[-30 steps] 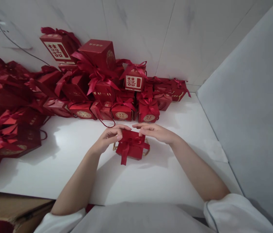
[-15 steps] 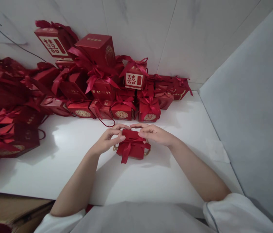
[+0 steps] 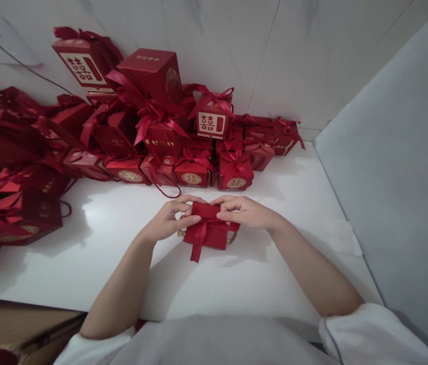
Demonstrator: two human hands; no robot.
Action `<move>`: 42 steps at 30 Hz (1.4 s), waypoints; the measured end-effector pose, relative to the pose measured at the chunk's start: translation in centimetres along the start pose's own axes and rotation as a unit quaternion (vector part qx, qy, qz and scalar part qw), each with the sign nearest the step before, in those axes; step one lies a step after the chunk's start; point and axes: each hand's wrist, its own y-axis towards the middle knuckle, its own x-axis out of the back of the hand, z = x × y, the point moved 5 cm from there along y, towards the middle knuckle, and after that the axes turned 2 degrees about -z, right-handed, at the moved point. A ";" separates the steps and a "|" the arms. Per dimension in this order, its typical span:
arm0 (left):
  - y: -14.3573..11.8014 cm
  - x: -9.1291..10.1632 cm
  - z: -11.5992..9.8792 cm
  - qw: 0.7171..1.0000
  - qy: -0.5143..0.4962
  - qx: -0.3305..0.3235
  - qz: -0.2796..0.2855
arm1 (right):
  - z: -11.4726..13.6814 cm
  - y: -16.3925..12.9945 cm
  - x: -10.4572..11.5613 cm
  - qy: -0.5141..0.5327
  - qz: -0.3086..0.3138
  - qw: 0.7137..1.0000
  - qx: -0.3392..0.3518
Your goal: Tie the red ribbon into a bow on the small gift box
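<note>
Red box (image 3: 210, 234) mid-table (image 3: 267, 274), room around

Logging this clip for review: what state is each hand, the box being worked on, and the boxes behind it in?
left hand: fingers pinched on the ribbon
right hand: fingers pinched on the ribbon
small red box: closed, on the white table
ribbon: across the lid, tail hanging
stacked red boxes: closed, bows tied

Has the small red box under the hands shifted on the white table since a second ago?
Cannot tell: the small red box stays about equally short of the box row, which also shifted in view. Both hands' fingers curled onto its ribbon.
</note>
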 end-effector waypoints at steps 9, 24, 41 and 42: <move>-0.2 0.3 0.0 0.999 0.039 -0.009 0.011 | 0.5 -0.2 0.0 -0.043 -0.001 0.999 0.002; 0.0 0.2 0.5 1.000 0.025 -0.007 0.004 | -0.1 -0.6 -0.2 -0.009 0.006 1.000 -0.011; 0.3 -2.9 -0.4 0.999 0.028 -0.002 -0.016 | 1.0 0.0 -0.3 0.024 -0.090 0.996 0.015; 0.3 -3.1 -0.5 0.999 0.033 -0.005 -0.004 | 0.7 0.0 -0.4 0.022 -0.090 0.996 0.003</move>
